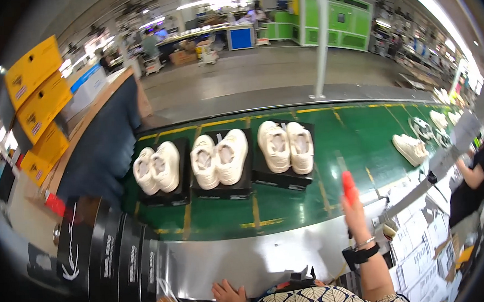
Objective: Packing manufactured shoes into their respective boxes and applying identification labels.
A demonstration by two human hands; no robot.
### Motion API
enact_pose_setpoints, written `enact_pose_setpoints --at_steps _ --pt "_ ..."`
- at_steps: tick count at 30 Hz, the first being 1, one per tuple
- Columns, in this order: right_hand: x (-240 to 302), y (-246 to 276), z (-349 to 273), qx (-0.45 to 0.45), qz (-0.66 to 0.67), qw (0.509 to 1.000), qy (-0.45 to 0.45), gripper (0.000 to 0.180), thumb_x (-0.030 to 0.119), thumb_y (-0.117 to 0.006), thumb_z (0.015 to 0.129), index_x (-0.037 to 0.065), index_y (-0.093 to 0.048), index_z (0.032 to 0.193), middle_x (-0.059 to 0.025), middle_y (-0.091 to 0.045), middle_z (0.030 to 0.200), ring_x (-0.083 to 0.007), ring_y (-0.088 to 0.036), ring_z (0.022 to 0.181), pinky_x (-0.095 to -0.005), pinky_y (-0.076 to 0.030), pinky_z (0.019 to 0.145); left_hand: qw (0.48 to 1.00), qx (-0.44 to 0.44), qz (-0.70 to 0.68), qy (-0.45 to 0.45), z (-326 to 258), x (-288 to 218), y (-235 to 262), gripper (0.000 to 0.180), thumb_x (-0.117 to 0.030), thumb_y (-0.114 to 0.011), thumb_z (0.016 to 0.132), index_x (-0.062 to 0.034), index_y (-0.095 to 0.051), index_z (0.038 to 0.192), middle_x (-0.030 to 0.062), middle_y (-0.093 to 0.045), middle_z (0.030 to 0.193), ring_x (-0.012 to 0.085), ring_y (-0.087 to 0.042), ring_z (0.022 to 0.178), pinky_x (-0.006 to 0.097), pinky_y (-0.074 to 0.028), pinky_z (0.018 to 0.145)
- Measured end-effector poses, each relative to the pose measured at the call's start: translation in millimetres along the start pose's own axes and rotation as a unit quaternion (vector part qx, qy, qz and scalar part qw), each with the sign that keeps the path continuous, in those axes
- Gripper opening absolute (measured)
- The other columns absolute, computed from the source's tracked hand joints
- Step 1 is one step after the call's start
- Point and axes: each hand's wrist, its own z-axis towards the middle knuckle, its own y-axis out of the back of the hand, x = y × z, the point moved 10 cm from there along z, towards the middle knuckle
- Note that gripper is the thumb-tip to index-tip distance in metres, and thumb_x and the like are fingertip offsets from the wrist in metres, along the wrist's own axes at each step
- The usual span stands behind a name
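My right hand [354,213] is raised over the near edge of the green conveyor belt [357,135], gripping a red-orange tool [348,186] that points up; a dark watch and a bracelet sit on the wrist. My left hand [229,297] rests low at the steel edge of the belt [249,261], fingers spread and holding nothing. On the belt lie three black shoe boxes [222,190], each topped with a pair of white sneakers [219,158]. A further pair [285,145] is the closest to my right hand.
A row of upright black shoe boxes [110,253] stands at my left. Loose white sneakers [410,148] lie farther right on the belt. Another person [473,178] works at the right beside stacks of white sheets [425,239]. Yellow cartons [36,91] are stacked at far left.
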Motion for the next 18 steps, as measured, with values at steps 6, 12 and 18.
enact_pose_setpoints --at_steps 6,12,18 --pt "44 -83 -67 0.329 -0.005 0.939 0.096 0.042 0.028 -0.057 0.083 0.01 -0.046 0.119 -0.0151 -0.058 0.103 -0.0323 -0.057 0.093 -0.0397 -0.045 0.08 0.969 0.06 0.235 0.05 3 -14 -2 0.066 -0.049 -0.06 0.074 -0.0087 -0.044 0.124 0.0237 -0.043 0.126 0.0393 -0.039 0.116 0.045 -0.032 0.097" --pt "28 -103 -49 0.282 -0.021 0.959 0.015 0.044 0.028 -0.054 0.084 0.012 -0.041 0.122 -0.0164 -0.058 0.101 -0.0347 -0.056 0.093 -0.0422 -0.045 0.077 0.975 0.124 0.165 -0.086 62 -54 -45 0.059 -0.047 -0.058 0.076 -0.0085 -0.047 0.12 0.0232 -0.047 0.121 0.0385 -0.043 0.112 0.045 -0.035 0.094" --pt "-48 -62 -23 0.122 -0.087 0.989 -0.006 0.04 0.019 -0.053 0.084 0.006 -0.041 0.12 -0.0211 -0.056 0.1 -0.0378 -0.053 0.096 -0.0434 -0.042 0.083 0.967 0.212 0.033 -0.136 87 -59 -99 0.051 -0.044 -0.055 0.079 -0.0083 -0.05 0.116 0.0226 -0.051 0.115 0.0375 -0.047 0.107 0.045 -0.037 0.091"
